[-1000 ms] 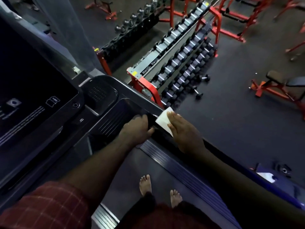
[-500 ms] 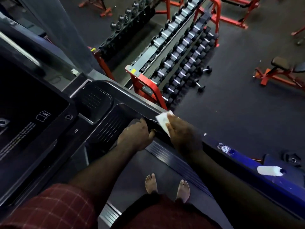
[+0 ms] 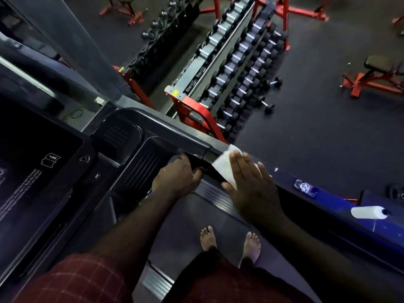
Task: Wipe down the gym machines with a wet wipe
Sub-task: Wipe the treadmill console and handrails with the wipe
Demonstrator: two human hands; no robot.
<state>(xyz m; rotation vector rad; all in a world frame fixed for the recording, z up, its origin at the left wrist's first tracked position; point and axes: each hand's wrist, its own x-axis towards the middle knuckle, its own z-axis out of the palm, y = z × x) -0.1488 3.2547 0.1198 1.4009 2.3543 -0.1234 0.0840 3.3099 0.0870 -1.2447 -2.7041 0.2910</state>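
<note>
White wipe (image 3: 223, 166) now pressed by flattened right hand (image 3: 253, 186); left hand (image 3: 177, 178) seemingly still grips rail (image 3: 188, 141).

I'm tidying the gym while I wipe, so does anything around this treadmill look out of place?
Yes. Two dumbbells lie on the floor beside the red dumbbell rack rather than on it, and a white bottle lies on its side on the blue ledge at the right.
</note>
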